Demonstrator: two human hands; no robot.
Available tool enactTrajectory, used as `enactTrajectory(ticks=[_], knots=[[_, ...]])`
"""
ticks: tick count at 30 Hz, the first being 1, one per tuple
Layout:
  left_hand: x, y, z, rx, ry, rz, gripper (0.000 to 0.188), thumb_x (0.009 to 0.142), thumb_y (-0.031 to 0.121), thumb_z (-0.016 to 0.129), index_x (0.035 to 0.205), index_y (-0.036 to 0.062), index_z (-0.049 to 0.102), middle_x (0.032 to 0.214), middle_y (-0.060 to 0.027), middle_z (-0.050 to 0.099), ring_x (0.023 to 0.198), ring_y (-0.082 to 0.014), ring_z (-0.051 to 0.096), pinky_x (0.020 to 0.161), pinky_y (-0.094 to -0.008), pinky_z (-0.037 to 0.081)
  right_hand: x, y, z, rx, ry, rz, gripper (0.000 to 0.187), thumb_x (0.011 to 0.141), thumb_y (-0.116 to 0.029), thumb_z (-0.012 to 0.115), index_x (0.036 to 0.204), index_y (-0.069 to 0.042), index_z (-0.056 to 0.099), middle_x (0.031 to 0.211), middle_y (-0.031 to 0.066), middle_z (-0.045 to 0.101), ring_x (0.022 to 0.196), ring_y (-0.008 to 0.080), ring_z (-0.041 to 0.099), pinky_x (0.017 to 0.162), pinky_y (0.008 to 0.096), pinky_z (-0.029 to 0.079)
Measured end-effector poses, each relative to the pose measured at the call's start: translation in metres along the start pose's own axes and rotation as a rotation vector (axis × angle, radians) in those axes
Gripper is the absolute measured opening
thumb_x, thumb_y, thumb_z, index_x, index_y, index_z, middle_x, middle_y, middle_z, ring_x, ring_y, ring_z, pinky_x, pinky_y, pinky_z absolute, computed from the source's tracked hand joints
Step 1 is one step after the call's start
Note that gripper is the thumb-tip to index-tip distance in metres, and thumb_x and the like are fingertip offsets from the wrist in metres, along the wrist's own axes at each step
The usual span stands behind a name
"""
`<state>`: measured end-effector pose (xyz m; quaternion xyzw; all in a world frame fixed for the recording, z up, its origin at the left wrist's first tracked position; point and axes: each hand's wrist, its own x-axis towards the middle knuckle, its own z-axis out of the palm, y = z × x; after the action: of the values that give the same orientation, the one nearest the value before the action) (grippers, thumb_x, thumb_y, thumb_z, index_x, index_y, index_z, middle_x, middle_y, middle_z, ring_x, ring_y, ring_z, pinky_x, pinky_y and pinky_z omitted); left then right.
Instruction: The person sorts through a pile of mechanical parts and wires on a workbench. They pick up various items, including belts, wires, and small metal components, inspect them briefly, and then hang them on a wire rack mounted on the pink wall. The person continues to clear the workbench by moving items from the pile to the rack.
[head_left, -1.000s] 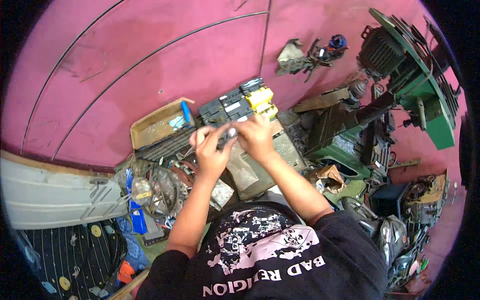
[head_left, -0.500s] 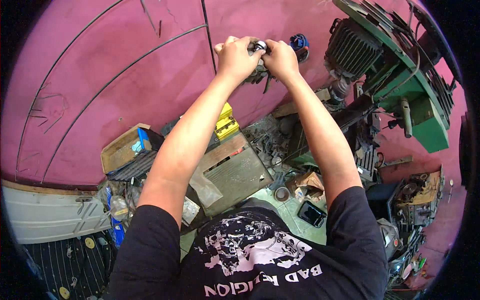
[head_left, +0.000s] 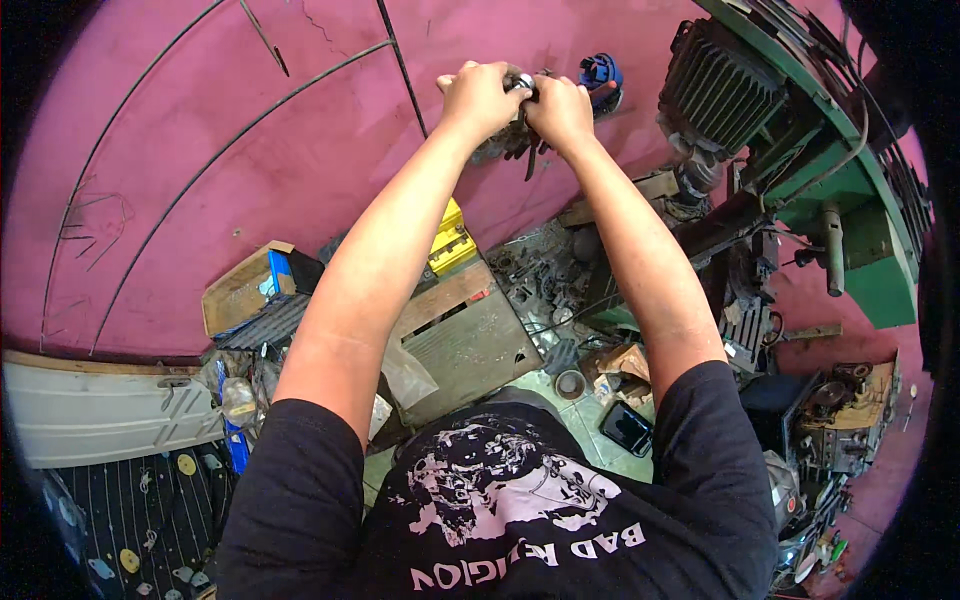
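Both my arms reach far out in front, up against the pink wall. My left hand is closed, its thumb and fingers at a small round, shiny metal part. Close beside it, my right hand is closed at the same part from the other side. My fingers hide most of it, so its exact kind does not show. Just below the hands hang dark, cluttered items against the wall. A blue round object is right of my right hand.
A green machine with a finned motor stands at the right. Below my arms are a worn metal-topped table and a yellow case. A wooden box sits at left. On the tiled floor lie a black phone-like object and a roll of tape.
The view has shifted slightly, so the wall and machine sit a little differently in it. Both hands stay together at the shiny metal part, with only a slight change of pose.
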<state>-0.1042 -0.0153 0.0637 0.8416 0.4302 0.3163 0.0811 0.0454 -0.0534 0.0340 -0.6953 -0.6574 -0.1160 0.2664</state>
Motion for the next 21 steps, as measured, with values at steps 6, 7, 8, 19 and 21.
enactTrajectory(ticks=[6,7,8,19,21], knots=[[-0.008,0.002,0.025,0.103,-0.185,-0.039,0.028,0.088,0.032,0.069,0.114,0.026,0.077,0.099,-0.0093,0.076,0.103,-0.0294,0.07,0.089,-0.056,0.042,-0.018,0.012,0.004,0.186,0.016,0.116,0.035,0.081,-0.019,0.071,0.116,-0.013,0.072,0.102,0.0166,0.074,0.102,0.0355,0.067,0.091,0.047,0.054],[-0.013,-0.003,0.028,0.078,-0.179,-0.041,0.027,0.088,0.031,0.069,0.114,0.0261,0.077,0.099,-0.0093,0.076,0.103,-0.03,0.07,0.089,-0.0566,0.042,-0.025,0.011,0.001,0.245,0.05,0.133,0.036,0.081,-0.018,0.073,0.117,-0.013,0.071,0.103,0.0159,0.074,0.103,0.0353,0.067,0.091,0.0465,0.054],[-0.019,-0.011,0.029,0.06,-0.171,-0.053,0.027,0.089,0.03,0.068,0.114,0.0262,0.077,0.099,-0.0094,0.076,0.102,-0.0307,0.07,0.088,-0.0572,0.043,-0.033,0.006,-0.003,0.287,0.073,0.124,0.035,0.082,-0.018,0.074,0.116,-0.012,0.071,0.105,0.0123,0.074,0.102,0.0345,0.066,0.09,0.0457,0.054],[-0.261,-0.059,0.007,-0.125,-0.047,-0.13,0.023,0.089,0.025,0.07,0.108,0.0129,0.076,0.098,-0.0112,0.072,0.099,-0.0303,0.063,0.087,-0.0457,0.041,-0.259,-0.091,0.024,0.727,0.084,0.275,0.016,0.087,-0.009,0.068,0.102,-0.005,0.071,0.094,0.0156,0.071,0.081,0.0363,0.064,0.074,0.0439,0.051],[-0.332,-0.075,-0.006,-0.228,-0.078,-0.282,0.025,0.088,0.025,0.072,0.106,0.0074,0.076,0.098,-0.0127,0.071,0.101,-0.0332,0.062,0.086,-0.0473,0.043,-0.319,-0.114,0.051,0.704,-0.417,0.199,0.022,0.087,-0.015,0.069,0.106,-0.004,0.072,0.1,0.0203,0.072,0.091,0.0397,0.068,0.082,0.0466,0.054]])
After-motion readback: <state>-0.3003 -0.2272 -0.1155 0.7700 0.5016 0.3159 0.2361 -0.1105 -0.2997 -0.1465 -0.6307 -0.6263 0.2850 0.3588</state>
